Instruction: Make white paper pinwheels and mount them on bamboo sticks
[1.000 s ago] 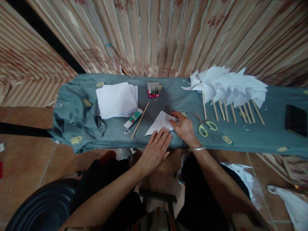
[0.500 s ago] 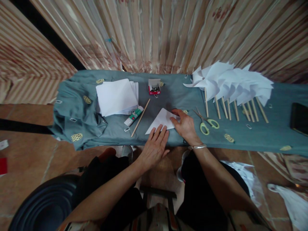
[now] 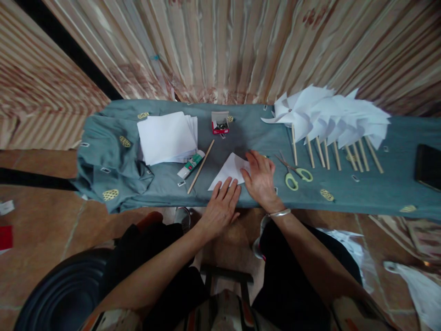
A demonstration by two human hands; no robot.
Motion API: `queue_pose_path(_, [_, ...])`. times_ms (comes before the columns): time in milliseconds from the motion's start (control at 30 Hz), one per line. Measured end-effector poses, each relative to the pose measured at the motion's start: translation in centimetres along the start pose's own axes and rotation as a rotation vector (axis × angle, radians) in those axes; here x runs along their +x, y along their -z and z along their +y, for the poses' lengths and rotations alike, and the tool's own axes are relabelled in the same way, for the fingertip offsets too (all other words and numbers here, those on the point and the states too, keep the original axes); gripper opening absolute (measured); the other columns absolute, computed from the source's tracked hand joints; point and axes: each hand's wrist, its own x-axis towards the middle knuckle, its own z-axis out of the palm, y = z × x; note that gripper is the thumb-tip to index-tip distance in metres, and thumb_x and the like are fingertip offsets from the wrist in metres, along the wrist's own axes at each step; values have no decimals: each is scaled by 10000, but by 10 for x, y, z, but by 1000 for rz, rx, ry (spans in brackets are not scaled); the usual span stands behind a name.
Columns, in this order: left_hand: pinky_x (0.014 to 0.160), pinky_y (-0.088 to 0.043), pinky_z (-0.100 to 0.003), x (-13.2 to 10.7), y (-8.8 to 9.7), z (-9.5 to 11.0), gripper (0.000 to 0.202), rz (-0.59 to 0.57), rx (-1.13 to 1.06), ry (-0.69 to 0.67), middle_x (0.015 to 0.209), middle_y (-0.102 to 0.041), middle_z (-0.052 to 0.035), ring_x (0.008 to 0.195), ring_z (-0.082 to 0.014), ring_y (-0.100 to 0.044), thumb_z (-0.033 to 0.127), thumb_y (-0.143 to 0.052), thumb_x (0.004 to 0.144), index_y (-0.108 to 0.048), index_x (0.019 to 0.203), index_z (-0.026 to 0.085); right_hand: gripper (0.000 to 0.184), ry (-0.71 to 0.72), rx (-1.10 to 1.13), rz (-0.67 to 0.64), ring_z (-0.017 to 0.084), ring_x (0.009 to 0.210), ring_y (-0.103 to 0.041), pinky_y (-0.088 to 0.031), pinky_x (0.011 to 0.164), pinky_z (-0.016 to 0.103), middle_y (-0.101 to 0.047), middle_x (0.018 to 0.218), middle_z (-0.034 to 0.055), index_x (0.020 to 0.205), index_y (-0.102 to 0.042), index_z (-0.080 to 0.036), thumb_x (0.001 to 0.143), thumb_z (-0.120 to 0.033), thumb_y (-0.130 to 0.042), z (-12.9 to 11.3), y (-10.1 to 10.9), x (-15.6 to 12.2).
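A white sheet of paper, folded to a triangle, lies near the front edge of the cloth-covered table. My left hand rests its outstretched fingers flat on the paper's lower edge. Over the right corner lies my right hand, fingers extended and pressing the paper down; it covers that corner. Green-handled scissors lie just right of my right hand. To the left of the paper are a wooden stick and a glue stick. Behind it stands an open red box of small metal pins or tacks.
A stack of white paper lies on the left of the table. Several white paper pinwheels on wooden sticks overlap at the back right. A dark object sits at the right edge. A pleated curtain hangs behind.
My right hand has shifted slightly left and flattened over the folded paper's right corner, covering more of it. My left hand stays nearly in place.
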Motion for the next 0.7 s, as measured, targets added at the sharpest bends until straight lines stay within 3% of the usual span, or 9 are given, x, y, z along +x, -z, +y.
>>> queue_pose_path(67, [1203,-188,-558,0,0,0,752,1,3,-2,1586,-280,-255,1510,-369,-160,346,-574,899,-271,1499,8,545,39,-44,20,327,1424,-352,-261,1137,548,-427,1516,221,1430,-434,-90,980,-395,-416,-6,1,-10])
queue_pose_path(167, [1200,-194,-561,1,1,-1,738,2,9,0,1583,-292,-249,1507,-372,-171,346,-557,908,-272,1500,10,582,35,-52,12,310,1472,-276,-232,1151,538,-374,1545,232,1471,-371,-96,991,-425,-381,-10,1,-23])
queue_pose_path(267, [1197,-211,-560,2,2,-1,711,0,20,-2,1574,-319,-245,1494,-383,-211,325,-569,904,-306,1486,13,583,-11,-49,13,308,1470,-286,-231,1149,538,-375,1545,226,1485,-354,-126,994,-441,-360,-1,2,-28])
queue_pose_path(433, [1193,-250,-545,-4,-2,-7,671,46,15,-21,1565,-344,-240,1494,-362,-230,291,-550,910,-319,1483,27,610,-130,-53,79,326,1439,-326,-270,1127,559,-399,1518,228,1484,-348,-143,980,-486,-372,39,9,-26])
queue_pose_path(567, [1191,-280,-523,-24,-5,-20,662,94,44,18,1568,-328,-251,1501,-333,-226,281,-496,938,-269,1511,39,591,-144,-15,82,338,1424,-343,-314,1106,558,-405,1507,222,1467,-372,-153,972,-477,-395,57,11,-26])
queue_pose_path(700, [1173,-318,-541,-48,-1,-30,720,120,56,66,1574,-327,-236,1494,-339,-243,239,-502,928,-175,1550,83,516,-150,13,78,340,1421,-347,-320,1114,554,-401,1509,222,1432,-427,-134,962,-349,-422,58,7,-26])
